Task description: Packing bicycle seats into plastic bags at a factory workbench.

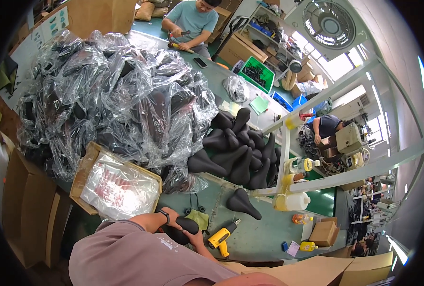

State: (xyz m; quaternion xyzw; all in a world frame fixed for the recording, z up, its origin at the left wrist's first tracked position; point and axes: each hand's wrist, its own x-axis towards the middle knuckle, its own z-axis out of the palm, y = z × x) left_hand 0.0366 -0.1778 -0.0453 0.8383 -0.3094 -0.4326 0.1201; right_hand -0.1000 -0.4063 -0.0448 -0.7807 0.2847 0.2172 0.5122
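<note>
Probably the likeliest mishap is a slip: the black saddle (183, 229) sits at the near edge of the tabletop (269, 233), clasped from both sides, the left hand (173, 219) closed on its upper left part and the right hand (194, 238) closed on its lower right. Whether the tabletop bears any of its weight cannot be told, so if either grip loosened, it could tip over that edge. Just to the right lies a yellow heat gun (220, 236), its handle toward the same edge; a swing of the right forearm might knock it off. Its nozzle points inward, roughly toward a loose saddle (242, 204) — if it is hot, which does not show, a nudge could bring it against that cover and mark it. The green cloth (200, 220) beside the held saddle could snag or get dragged along. Farther in, the bare saddles (240, 164) are stacked loosely, and one pulled out carelessly may send others sliding. Toward the left side, the film-wrapped heap (150, 109) towers behind an open carton (82, 174); slick plastic offers little friction, so a bump there could start a slide.
</note>
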